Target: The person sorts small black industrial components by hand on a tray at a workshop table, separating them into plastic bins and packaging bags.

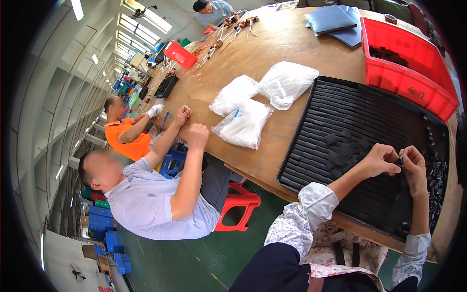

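Above a large black tray [321,114], my left hand [378,160] and my right hand [414,170] meet fingertip to fingertip. Both are closed in a pinch on one small black piece [401,159], mostly covered by the fingers. Neat rows of black strip-like pieces [335,104] fill the far and left part of the tray. Just left of my left hand lies a loose heap of flat black pieces [343,153]. Many smaller black bits [436,187] are scattered along the tray's right side, beside my right hand.
A red bin [408,82] with black parts stands behind the tray. Clear bags of white pieces [245,124] lie left of it, blue folders [333,22] at the back. A co-worker in a light shirt [160,194] sits at my left by a red stool [241,207]; others sit farther along.
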Tool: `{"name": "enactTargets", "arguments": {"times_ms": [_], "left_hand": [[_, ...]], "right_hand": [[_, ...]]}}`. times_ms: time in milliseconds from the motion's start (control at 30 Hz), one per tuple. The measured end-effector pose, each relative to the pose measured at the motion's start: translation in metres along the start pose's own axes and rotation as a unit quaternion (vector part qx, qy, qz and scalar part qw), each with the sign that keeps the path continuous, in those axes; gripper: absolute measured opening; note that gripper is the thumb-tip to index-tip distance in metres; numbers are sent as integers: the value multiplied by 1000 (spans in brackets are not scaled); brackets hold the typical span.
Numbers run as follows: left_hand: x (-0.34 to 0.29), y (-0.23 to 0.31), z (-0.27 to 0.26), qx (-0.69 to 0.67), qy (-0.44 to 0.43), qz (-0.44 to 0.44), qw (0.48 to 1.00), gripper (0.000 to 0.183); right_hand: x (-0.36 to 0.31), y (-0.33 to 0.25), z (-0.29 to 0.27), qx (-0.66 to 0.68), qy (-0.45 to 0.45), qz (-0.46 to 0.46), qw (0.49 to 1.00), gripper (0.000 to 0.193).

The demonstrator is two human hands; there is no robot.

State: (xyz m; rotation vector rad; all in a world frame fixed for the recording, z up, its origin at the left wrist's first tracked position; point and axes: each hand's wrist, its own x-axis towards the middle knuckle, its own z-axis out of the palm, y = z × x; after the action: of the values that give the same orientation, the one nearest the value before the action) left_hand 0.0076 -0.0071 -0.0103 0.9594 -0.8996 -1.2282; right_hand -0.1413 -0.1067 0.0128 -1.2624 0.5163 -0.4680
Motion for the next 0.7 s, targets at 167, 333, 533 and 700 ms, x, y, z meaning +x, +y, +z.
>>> {"name": "enactTargets", "arguments": {"times_ms": [167, 333, 533, 700], "left_hand": [[-2, 2, -4, -49, 14, -4, 999, 21], [4, 0, 0, 1, -3, 10, 1000, 22], [-1, 19, -6, 23, 32, -46, 998, 22], [-1, 15, -4, 124, 11, -49, 991, 18]], "right_hand": [[-2, -4, 9, -175, -14, -176, 969, 10], [-9, -15, 12, -315, -4, -228, 921, 13], [11, -17, 5, -198, 46, -213, 956, 9], [63, -12, -33, -84, 296, -94, 947, 18]]}}
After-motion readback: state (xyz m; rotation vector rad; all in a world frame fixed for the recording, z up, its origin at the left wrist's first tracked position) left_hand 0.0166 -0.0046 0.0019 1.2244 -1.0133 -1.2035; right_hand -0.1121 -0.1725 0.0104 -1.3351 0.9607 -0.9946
